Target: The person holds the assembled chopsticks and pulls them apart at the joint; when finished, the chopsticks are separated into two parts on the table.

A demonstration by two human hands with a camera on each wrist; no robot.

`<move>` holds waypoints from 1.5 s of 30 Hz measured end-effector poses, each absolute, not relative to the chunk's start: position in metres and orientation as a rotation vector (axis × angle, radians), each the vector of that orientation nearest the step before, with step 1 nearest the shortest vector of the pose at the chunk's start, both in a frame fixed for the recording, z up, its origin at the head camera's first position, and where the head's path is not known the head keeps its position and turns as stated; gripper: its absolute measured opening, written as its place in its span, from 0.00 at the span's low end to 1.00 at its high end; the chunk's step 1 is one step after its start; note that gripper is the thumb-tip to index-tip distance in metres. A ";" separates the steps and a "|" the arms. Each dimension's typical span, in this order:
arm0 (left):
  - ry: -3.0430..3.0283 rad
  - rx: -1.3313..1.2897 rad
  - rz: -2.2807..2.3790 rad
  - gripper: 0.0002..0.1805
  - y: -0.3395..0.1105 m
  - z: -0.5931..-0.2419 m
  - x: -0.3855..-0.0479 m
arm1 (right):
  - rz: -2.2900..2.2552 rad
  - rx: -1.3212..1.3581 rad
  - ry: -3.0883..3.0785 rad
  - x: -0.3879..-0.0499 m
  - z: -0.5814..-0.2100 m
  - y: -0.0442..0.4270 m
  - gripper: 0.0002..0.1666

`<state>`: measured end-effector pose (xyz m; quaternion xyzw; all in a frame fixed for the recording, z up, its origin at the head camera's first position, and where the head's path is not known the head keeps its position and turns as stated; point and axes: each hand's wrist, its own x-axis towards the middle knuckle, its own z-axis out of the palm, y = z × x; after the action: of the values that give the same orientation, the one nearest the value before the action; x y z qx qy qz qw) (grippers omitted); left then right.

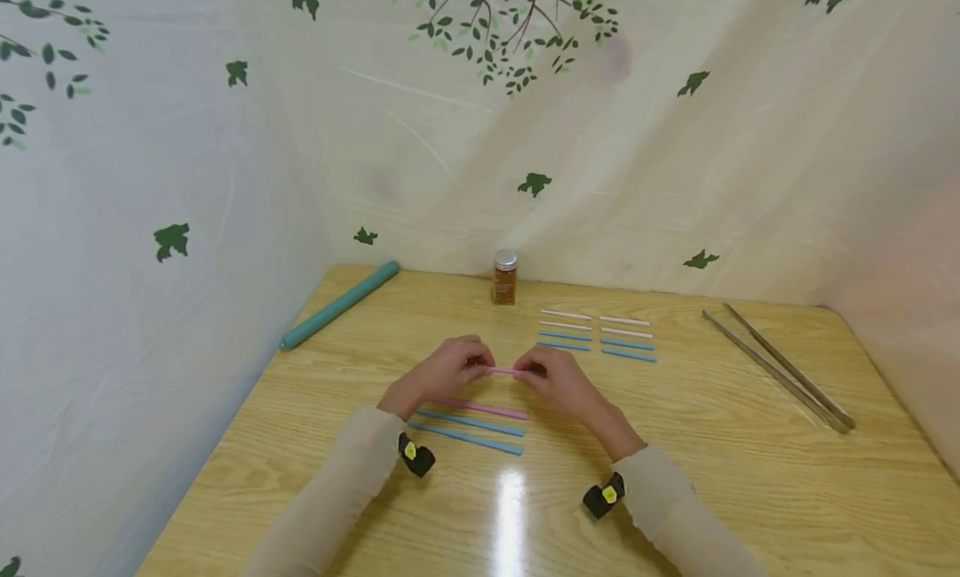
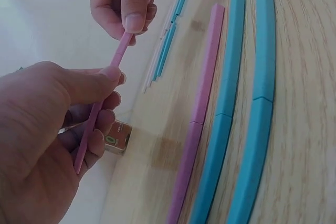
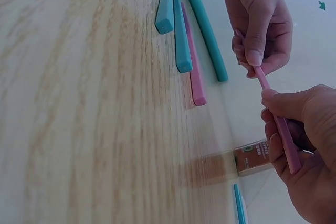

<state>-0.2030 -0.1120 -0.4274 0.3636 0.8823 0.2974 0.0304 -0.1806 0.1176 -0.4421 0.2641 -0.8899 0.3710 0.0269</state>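
Hands (image 1: 448, 368) (image 1: 557, 379) pinch pink stick (image 1: 502, 370) (perhaps seamed).

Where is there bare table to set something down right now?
The table has bare room between the green rod and the jar, and between the short sticks and the metal rods. It is crowded near the left hand, where a pink stick and two blue sticks lie close together, and beyond the right hand, among the short sticks.

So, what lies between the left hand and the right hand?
A short stretch of the pink stick, held by left hand and right hand, as the head view shows.
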 end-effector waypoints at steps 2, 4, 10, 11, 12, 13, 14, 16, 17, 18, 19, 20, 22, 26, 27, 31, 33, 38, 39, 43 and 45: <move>2.735 1.107 0.922 0.05 -0.115 -0.429 -0.204 | 1.153 0.795 -2.759 -0.181 -0.443 0.123 0.04; 2.757 1.078 0.942 0.05 -0.122 -0.432 -0.206 | 1.162 0.763 -2.762 -0.181 -0.444 0.131 0.04; 2.805 1.036 1.009 0.03 -0.137 -0.435 -0.210 | 1.161 0.649 -2.749 -0.183 -0.444 0.157 0.03; 2.806 1.050 1.005 0.03 -0.137 -0.436 -0.210 | 1.161 0.638 -2.751 -0.183 -0.444 0.160 0.03; 2.804 1.060 0.995 0.03 -0.137 -0.436 -0.211 | 1.158 0.633 -2.754 -0.183 -0.444 0.162 0.04; 2.800 1.065 0.982 0.04 -0.135 -0.436 -0.211 | 1.158 0.628 -2.753 -0.183 -0.444 0.164 0.04; 2.796 1.071 0.974 0.04 -0.133 -0.436 -0.212 | 1.155 0.624 -2.755 -0.183 -0.443 0.166 0.04; 2.786 1.067 0.958 0.05 -0.128 -0.436 -0.212 | 1.144 0.626 -2.756 -0.183 -0.443 0.169 0.05; 2.781 1.057 0.957 0.05 -0.125 -0.436 -0.212 | 1.142 0.624 -2.754 -0.182 -0.443 0.171 0.05; 2.778 1.042 0.953 0.05 -0.122 -0.436 -0.212 | 1.134 0.621 -2.755 -0.182 -0.443 0.173 0.05; 2.779 1.027 0.949 0.05 -0.119 -0.436 -0.212 | 1.135 0.618 -2.752 -0.182 -0.443 0.175 0.05; 2.781 1.019 0.947 0.05 -0.116 -0.436 -0.212 | 1.134 0.614 -2.753 -0.181 -0.444 0.178 0.06; 2.784 0.997 0.946 0.05 -0.110 -0.437 -0.213 | 1.139 0.605 -2.750 -0.181 -0.444 0.184 0.06; 2.776 1.013 0.967 0.05 -0.097 -0.438 -0.215 | 1.132 0.591 -2.752 -0.181 -0.445 0.198 0.07; 2.770 1.020 0.979 0.05 -0.094 -0.438 -0.215 | 1.133 0.588 -2.751 -0.182 -0.445 0.202 0.08; 2.751 1.017 1.007 0.05 -0.080 -0.441 -0.218 | 1.134 0.560 -2.744 -0.182 -0.446 0.217 0.08; 2.750 1.008 1.003 0.05 -0.072 -0.443 -0.219 | 1.133 0.538 -2.741 -0.182 -0.447 0.224 0.08; 2.751 0.987 0.987 0.07 -0.053 -0.448 -0.223 | 1.108 0.452 -2.767 -0.184 -0.451 0.239 0.08; 2.750 0.979 0.984 0.07 -0.048 -0.449 -0.223 | 1.103 0.428 -2.779 -0.184 -0.452 0.243 0.08; 2.741 0.965 0.981 0.08 -0.031 -0.451 -0.223 | 1.072 0.377 -2.811 -0.186 -0.453 0.254 0.07; 2.742 0.967 0.975 0.09 -0.023 -0.452 -0.222 | 1.045 0.374 -2.817 -0.187 -0.454 0.259 0.06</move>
<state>-0.2224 -0.0230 -0.4522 0.3152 0.8934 0.3178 0.0375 -0.1866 0.2594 -0.4536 0.1232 -0.9289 0.3445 0.0567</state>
